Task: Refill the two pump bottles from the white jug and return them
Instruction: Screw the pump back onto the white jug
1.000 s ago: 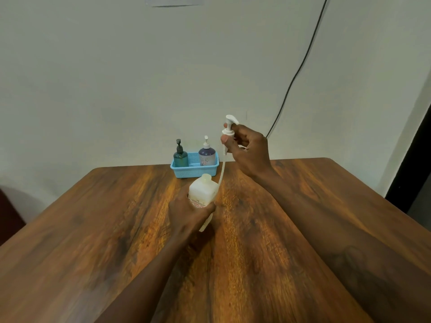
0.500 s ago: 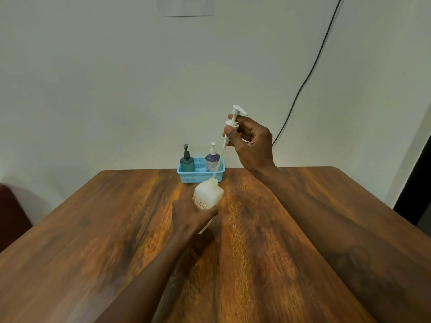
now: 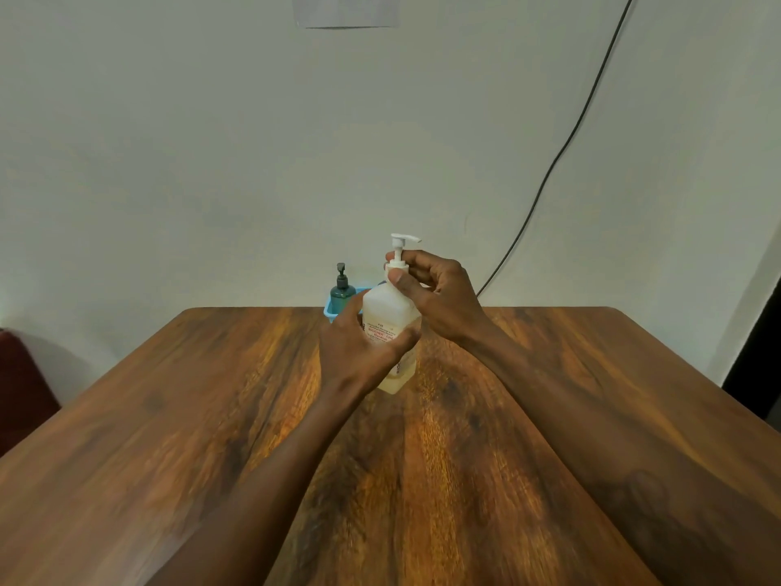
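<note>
The white jug [image 3: 386, 308] stands upright on the wooden table [image 3: 211, 416], mid-table toward the far edge. My left hand [image 3: 359, 348] is wrapped around its body over the red-lettered label. My right hand [image 3: 435, 298] pinches the collar of the white pump head [image 3: 400, 247], which sits in the jug's neck with its tube inside. Behind them, a blue basket [image 3: 330, 313] at the far table edge holds a dark green pump bottle [image 3: 341, 289]. The second pump bottle is hidden behind the jug and my hands.
A black cable [image 3: 562, 154] runs down the pale wall to the table's far edge on the right. A dark red seat [image 3: 21, 387] shows at the left edge. A dark doorway edge [image 3: 756, 344] stands at the right.
The pump head was held high above the jug with its tube drawn out. My right hand has lowered it into the neck, and the jug now stands upright in my left hand.
</note>
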A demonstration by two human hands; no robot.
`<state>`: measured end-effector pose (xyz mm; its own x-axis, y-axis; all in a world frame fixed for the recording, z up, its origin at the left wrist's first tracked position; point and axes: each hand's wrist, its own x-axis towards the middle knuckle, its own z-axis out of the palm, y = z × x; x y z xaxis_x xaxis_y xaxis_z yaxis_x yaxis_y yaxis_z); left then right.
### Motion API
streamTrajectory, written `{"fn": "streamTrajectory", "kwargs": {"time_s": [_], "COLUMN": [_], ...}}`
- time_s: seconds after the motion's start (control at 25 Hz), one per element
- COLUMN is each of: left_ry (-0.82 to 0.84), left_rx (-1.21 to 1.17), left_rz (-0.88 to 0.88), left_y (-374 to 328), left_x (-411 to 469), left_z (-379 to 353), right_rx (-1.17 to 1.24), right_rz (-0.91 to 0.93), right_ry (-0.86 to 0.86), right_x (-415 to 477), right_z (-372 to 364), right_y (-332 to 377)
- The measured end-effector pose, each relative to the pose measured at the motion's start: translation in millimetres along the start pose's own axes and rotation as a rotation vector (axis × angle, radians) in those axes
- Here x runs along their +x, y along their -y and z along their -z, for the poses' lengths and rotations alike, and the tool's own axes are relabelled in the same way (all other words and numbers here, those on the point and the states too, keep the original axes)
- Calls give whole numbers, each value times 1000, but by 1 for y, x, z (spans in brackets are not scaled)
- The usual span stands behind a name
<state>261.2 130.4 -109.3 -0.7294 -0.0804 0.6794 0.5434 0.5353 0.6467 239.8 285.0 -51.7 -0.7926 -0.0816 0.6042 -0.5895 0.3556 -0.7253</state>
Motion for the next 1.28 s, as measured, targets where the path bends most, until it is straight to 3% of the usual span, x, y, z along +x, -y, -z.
{"fn": "streamTrajectory", "kwargs": {"time_s": [0.16, 0.4, 0.48, 0.6, 0.68, 0.88, 0.96, 1.12, 1.2, 1.28], "left_ry": [-10, -7, -13, -25, -19, 7, 22, 109, 127, 94], "left_rx": [-3, 9, -2, -41, -49, -61, -73, -108, -99, -74], "left_rz": [15, -11, -1, -21, -31, -2, 13, 40, 33, 33], "left_y": [-3, -6, -9, -11, -11, -11, -10, -4, -2, -3], "left_x": [0, -9, -5, 0, 2, -2, -3, 1, 1, -1], "left_z": [0, -9, -8, -5, -3, -5, -5, -2, -2, -6], "right_rx": [-53, -306, -196, 202, 303, -76, -106, 197, 164, 59], "right_rz": [-34, -245, -241, -270, -259, -229, -228, -307, -255, -234], "right_ry": [-43, -163, -77, 99, 120, -179, -72, 316, 256, 33], "right_x": [1, 5, 5, 3, 4, 2, 6, 10, 7, 2], "right_z": [2, 1, 2, 11, 17, 10, 11, 28, 28, 22], "right_y": [0, 5, 7, 8, 6, 8, 5, 2, -1, 2]}}
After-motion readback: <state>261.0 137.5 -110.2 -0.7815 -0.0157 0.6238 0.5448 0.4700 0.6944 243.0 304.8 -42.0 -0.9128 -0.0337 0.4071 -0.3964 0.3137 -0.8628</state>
